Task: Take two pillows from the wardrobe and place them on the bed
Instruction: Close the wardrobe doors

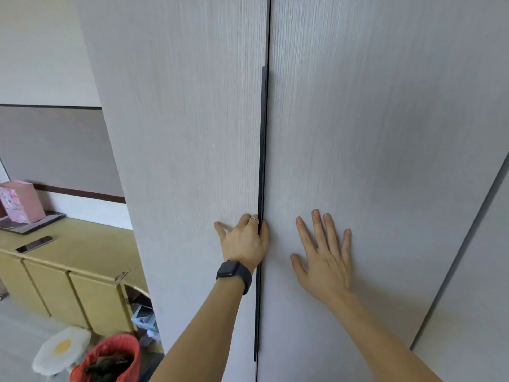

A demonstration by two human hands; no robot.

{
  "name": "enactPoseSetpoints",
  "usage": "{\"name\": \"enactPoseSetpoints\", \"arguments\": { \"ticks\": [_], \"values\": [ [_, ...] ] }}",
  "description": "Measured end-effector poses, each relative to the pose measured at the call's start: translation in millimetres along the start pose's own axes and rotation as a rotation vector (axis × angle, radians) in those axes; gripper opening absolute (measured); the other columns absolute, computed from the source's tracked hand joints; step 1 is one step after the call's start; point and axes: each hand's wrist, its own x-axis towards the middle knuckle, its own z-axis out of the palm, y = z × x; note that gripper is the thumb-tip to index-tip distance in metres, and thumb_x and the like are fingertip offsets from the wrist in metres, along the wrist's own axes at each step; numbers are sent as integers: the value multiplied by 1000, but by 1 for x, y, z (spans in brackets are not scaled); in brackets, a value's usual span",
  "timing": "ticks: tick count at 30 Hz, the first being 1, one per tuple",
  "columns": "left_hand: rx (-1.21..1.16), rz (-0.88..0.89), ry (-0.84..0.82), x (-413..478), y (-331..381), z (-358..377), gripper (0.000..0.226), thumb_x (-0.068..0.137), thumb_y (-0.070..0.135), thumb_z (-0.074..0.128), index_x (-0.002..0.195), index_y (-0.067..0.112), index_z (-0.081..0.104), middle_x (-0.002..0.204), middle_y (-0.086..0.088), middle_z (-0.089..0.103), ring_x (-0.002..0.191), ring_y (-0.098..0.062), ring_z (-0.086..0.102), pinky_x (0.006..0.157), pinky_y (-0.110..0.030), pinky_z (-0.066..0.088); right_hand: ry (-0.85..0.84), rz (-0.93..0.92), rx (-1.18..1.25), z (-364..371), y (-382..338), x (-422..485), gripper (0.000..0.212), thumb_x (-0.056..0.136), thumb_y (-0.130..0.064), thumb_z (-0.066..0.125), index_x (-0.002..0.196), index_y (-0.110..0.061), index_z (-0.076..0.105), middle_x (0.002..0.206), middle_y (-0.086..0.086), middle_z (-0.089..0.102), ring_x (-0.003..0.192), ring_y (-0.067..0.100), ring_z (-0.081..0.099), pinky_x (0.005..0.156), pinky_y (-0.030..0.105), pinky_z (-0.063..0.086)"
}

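A tall wardrobe with pale grey wood-grain doors fills the view. Its left door (187, 133) and right door (371, 119) meet at a long black vertical handle strip (263, 147). Both doors look closed. My left hand (243, 241), with a black watch on the wrist and a ring, has its fingers hooked around the handle strip. My right hand (323, 255) lies flat with fingers spread on the right door. No pillows and no bed are in view.
A yellow low cabinet (68, 268) stands at the left with a pink box (20, 201), a tablet and a phone (34, 244) on it. A red bin (110, 359) and an egg-shaped cushion (62, 350) sit on the floor. Another door panel (473, 285) is at the right.
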Motion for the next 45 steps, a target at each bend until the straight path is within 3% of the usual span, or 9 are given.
{"name": "enactPoseSetpoints", "arguments": {
  "ticks": [6, 13, 19, 24, 27, 29, 31, 34, 45],
  "values": [
    [61, 46, 6, 4, -7, 5, 43, 100, 45, 53, 78, 9, 64, 75, 6, 58, 42, -31, 47, 109, -69, 25, 33, -26, -16, 10, 6, 0, 93, 85, -43, 60, 164, -28, 13, 173, 5, 2, 159, 26, 2, 124, 61, 1],
    [123, 69, -104, 13, -9, -1, 62, 91, 76, 35, 61, 22, 41, 49, 11, 40, 44, -16, 52, 123, -52, 2, 66, -15, -17, 23, 5, 2, 91, 86, -54, 53, 163, -30, 10, 173, 3, -2, 159, 24, -3, 123, 60, -9],
    [157, 87, -158, 18, -17, 1, 69, 85, 86, 27, 59, 23, 40, 44, 11, 40, 44, -11, 55, 123, -48, 3, 79, -12, -14, 25, 3, 4, 91, 87, -56, 49, 163, -31, 7, 173, 2, -3, 159, 23, -4, 123, 60, -9],
    [44, 129, -154, 8, -23, -4, 66, 88, 84, 22, 73, 28, 54, 66, 15, 59, 66, -6, 62, 122, -47, 7, 91, -13, -31, 27, 4, 3, 89, 88, -57, 47, 163, -31, 6, 173, 2, -2, 159, 23, -3, 123, 60, -8],
    [-64, 214, -6, -1, -37, -9, 41, 99, 52, 40, 114, 22, 65, 106, 4, 68, 103, -26, 64, 111, -51, 33, 82, -11, -48, 25, 2, 4, 89, 89, -57, 47, 164, -31, 7, 173, 2, -2, 159, 23, -3, 123, 60, -7],
    [-92, 189, 84, 3, -46, -14, 45, 100, 28, 50, 143, 15, 50, 142, -10, 54, 132, -39, 47, 112, -55, 35, 91, -13, -47, 26, 2, 3, 87, 89, -56, 48, 164, -30, 10, 173, 3, 0, 159, 24, -1, 123, 61, -4],
    [-19, 168, -22, 8, -53, -17, 63, 103, 35, 46, 159, 25, 18, 167, -4, 16, 153, -36, 14, 117, -61, 18, 97, -18, -47, 27, 2, 2, 86, 90, -55, 50, 163, -29, 13, 173, 4, 2, 159, 24, 1, 123, 62, -2],
    [106, 214, -186, 10, -65, -10, 75, 100, 60, 33, 155, 42, -14, 164, 11, -24, 153, -27, -16, 114, -70, 9, 101, -13, -57, 32, 5, 2, 86, 90, -56, 49, 163, -29, 15, 173, 4, 4, 159, 25, 3, 123, 63, 0],
    [174, 234, -198, 20, -79, 3, 97, 83, 78, 38, 155, 41, -16, 164, 10, -26, 152, -29, -18, 111, -74, 18, -36, -57, 140, -36, -7, -1, 88, 88, -44, 63, 163, -26, 20, 172, 4, 11, 158, 26, 11, 121, 61, 23]
  ]
}}
